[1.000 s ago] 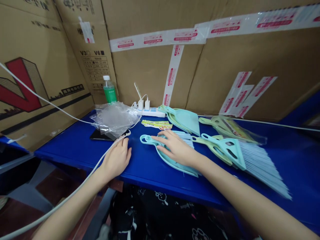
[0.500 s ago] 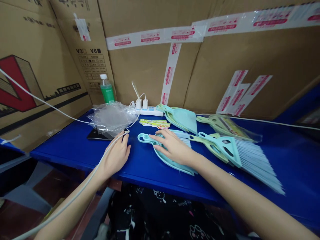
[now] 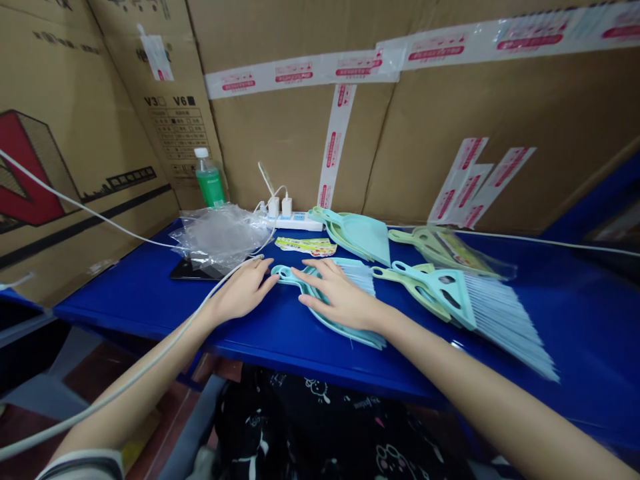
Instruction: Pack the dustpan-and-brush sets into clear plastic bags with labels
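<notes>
A light blue dustpan (image 3: 320, 313) with a small brush in it lies on the blue table (image 3: 150, 293), handle pointing left. My right hand (image 3: 340, 297) rests flat on it, fingers spread and open. My left hand (image 3: 243, 290) lies flat on the table, fingers stretched toward the dustpan's handle end (image 3: 283, 272), its fingertips close to or touching the handle. Neither hand grips anything.
Right of the dustpan lie a blue brush (image 3: 475, 307) and a green brush (image 3: 410, 287). Stacked dustpans (image 3: 360, 233), a bagged set (image 3: 450, 247), a label card (image 3: 307, 247), clear plastic bags (image 3: 220, 233), a phone (image 3: 187, 270), a power strip (image 3: 290, 220) and a green bottle (image 3: 207, 180) sit behind. Cardboard walls surround.
My left hand slid right along the table toward the dustpan handle. My right hand stayed on the dustpan. The view shifted slightly.
</notes>
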`<state>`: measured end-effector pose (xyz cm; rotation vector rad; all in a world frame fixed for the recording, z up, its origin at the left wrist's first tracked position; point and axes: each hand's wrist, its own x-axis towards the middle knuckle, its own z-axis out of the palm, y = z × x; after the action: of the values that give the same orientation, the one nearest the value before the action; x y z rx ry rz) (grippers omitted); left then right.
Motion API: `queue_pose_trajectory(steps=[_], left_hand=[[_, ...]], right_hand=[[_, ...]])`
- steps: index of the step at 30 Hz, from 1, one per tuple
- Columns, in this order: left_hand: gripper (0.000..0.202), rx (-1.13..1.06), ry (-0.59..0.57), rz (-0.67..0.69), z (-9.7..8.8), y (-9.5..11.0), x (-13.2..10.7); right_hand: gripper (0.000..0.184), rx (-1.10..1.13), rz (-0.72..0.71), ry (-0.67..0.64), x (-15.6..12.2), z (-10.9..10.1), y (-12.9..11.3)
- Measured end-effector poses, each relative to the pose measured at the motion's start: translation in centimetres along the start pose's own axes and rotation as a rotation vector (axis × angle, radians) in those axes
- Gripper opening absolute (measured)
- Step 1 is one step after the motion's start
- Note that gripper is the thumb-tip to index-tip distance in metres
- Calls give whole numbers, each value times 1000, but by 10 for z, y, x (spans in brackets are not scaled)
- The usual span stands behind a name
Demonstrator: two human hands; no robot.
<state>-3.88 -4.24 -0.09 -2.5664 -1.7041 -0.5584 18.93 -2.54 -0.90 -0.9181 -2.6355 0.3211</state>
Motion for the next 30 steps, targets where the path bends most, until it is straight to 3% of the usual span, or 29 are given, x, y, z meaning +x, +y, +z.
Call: queue_pose_trajectory(steps=[4,9,17,25,30], left_hand=[[41,-235,-32,3,2,3,7],[42,-501,-148,-106,4,3,13],[36,-703,-195,-165,4,3,12],[35,-1025,-268,-290,10,2,13],[35,-1065,-275,-252,12,0,14]], right_hand=[[67,57,24,-67,1,2,-3],[76,112,13,-131,4,2,-6],[71,30,35,-155,2,-8,3],[70,46,34,-214,2,-4,3],[71,61,13,-212,0,-2,5]])
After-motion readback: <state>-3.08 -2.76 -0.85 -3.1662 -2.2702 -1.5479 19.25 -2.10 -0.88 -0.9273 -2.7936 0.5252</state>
